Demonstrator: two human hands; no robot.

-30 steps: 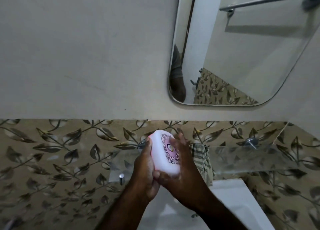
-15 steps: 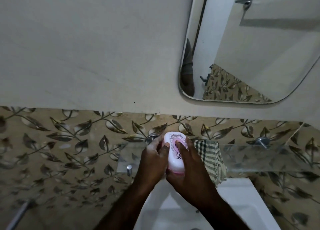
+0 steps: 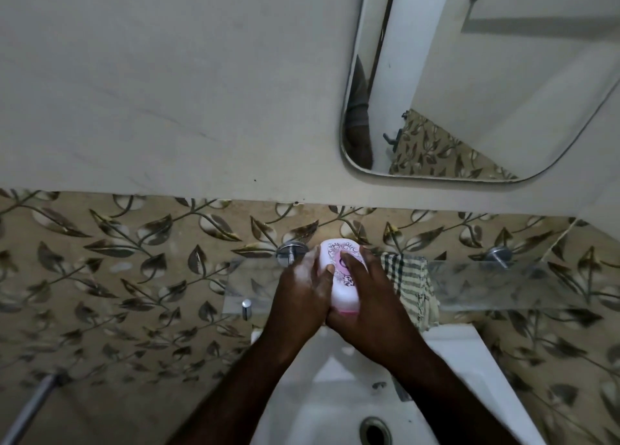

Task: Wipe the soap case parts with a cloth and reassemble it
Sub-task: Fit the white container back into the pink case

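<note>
Above the sink [image 3: 469,347], at the glass shelf [image 3: 503,283] where the cloth [image 3: 407,280] hangs, both hands close on the soap case [image 3: 342,286]. Its long axis runs away from the person. The left hand [image 3: 298,297] cups one side and the right hand [image 3: 365,303] grips across the lid; since a second ago the case has sunk nearer the shelf.

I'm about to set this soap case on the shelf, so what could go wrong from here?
1. The left hand looks soapy; with the right hand, the white and pink plastic soap case could slip into the white ceramic sink.
2. The clear glass shelf is hard to see; its edge may get knocked.
</note>
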